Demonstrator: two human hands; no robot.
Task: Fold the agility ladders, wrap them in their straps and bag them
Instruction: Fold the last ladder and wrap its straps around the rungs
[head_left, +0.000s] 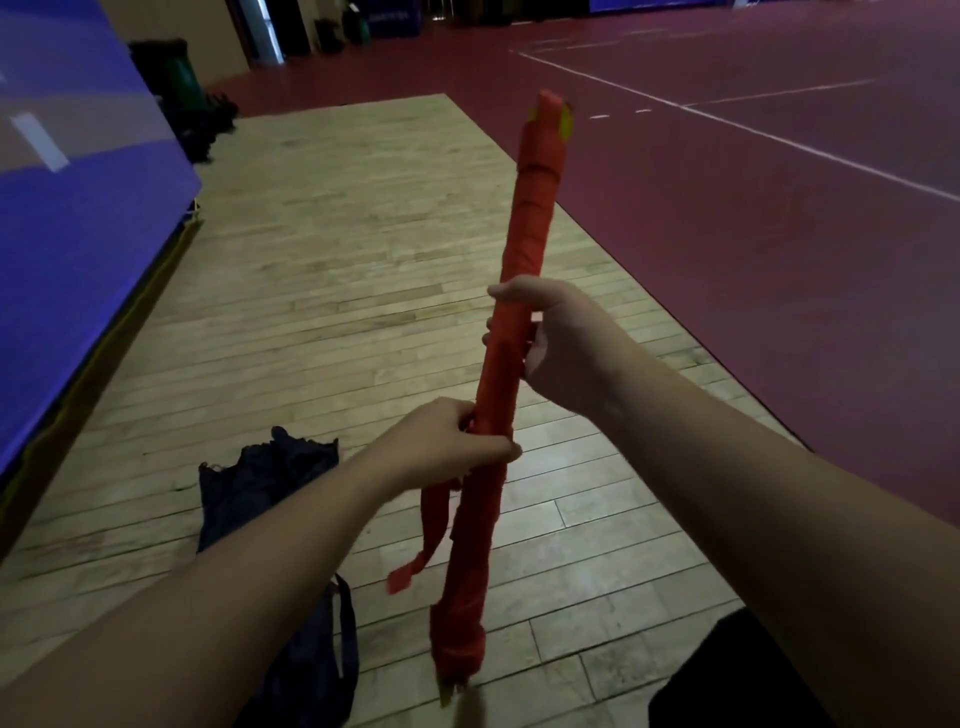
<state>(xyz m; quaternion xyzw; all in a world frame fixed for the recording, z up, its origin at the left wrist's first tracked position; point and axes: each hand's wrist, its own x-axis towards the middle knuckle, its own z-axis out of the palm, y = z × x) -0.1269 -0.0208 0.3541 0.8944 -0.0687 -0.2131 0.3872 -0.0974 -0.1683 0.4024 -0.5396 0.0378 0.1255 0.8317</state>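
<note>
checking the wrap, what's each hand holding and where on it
The right hand grips the ladder bundle around its middle; left hand pinches the loose strap against the bundle just below.

A strip of pale wooden floor (337, 249), laid in long planks, runs from 6 o'clock up toward 12 o'clock. From 1 to 4 o'clock it meets a dark red court surface (779, 234) marked with thin white lines (779, 139). On the wood at 7 o'clock lies a crumpled dark navy bag (249, 499), its mouth gathered toward the centre and its carry strap (345, 623) looping toward 6 o'clock. A large blue panel (78, 260) stands along the floor's edge at 9 to 10 o'clock. At 11 o'clock, far off, a dark green bin (182, 78) stands beside a heap of dark items (208, 124) too dim to identify.
</note>
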